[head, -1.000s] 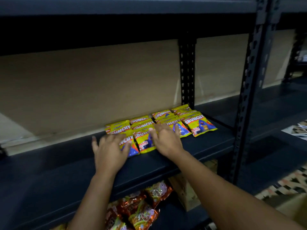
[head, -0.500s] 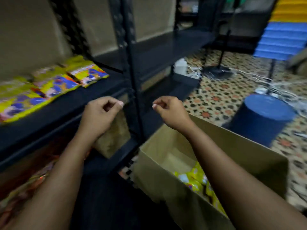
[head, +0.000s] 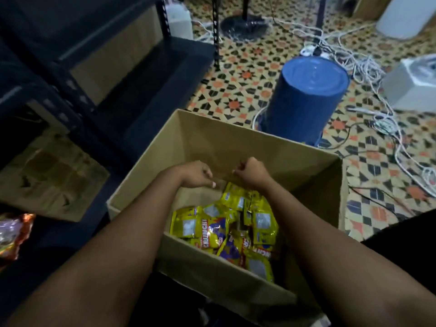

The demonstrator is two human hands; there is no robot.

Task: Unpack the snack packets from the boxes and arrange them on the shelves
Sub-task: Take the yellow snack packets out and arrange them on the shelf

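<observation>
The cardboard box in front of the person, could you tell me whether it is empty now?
No, the cardboard box holds a pile of yellow snack packets on its bottom.

The open brown cardboard box (head: pixel 236 147) gapes wide at the top, its tall walls hemming the yellow snack packets (head: pixel 226 230) (heaped low). The dark metal shelf post (head: pixel 70 90) crowds its left; an upturned blue bucket (head: pixel 304 97) stands just behind.
</observation>
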